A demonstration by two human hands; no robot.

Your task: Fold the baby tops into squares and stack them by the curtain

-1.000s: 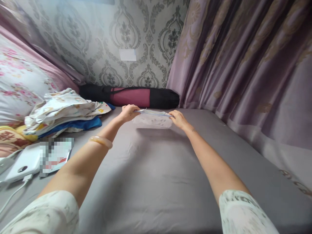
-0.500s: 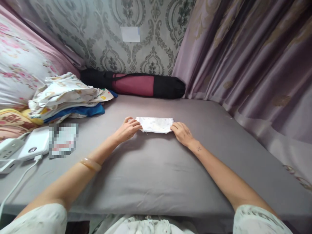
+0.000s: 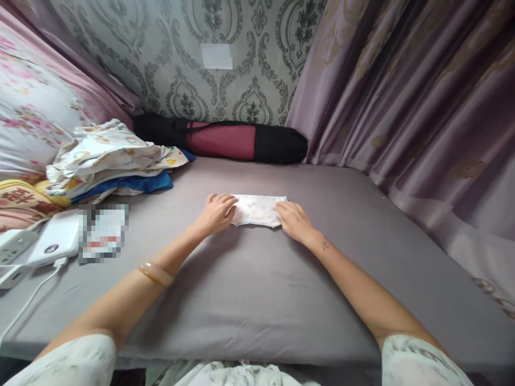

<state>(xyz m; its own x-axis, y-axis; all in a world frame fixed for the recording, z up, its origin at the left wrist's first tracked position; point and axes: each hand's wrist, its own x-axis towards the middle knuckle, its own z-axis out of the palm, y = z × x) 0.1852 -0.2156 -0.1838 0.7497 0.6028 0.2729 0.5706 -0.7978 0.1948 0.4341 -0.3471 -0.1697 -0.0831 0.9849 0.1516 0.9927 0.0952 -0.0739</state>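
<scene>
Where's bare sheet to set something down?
Free: gray sheet between the forearms, nearer than the white cloth; beyond the cloth, up to the long bag; right of the right forearm, up to the curtain. Crowded: left side, with clothes pile, power strip, power bank and a pixelated item.

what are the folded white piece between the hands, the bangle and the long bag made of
The folded white piece: probably soft, matte cloth, judging by its uneven lower edge.
The bangle: glossy, perhaps stone or resin, with cream-amber tones and a bright highlight.
The long bag: likely matte fabric, possibly synthetic, its surface dull and softly rumpled.
</scene>
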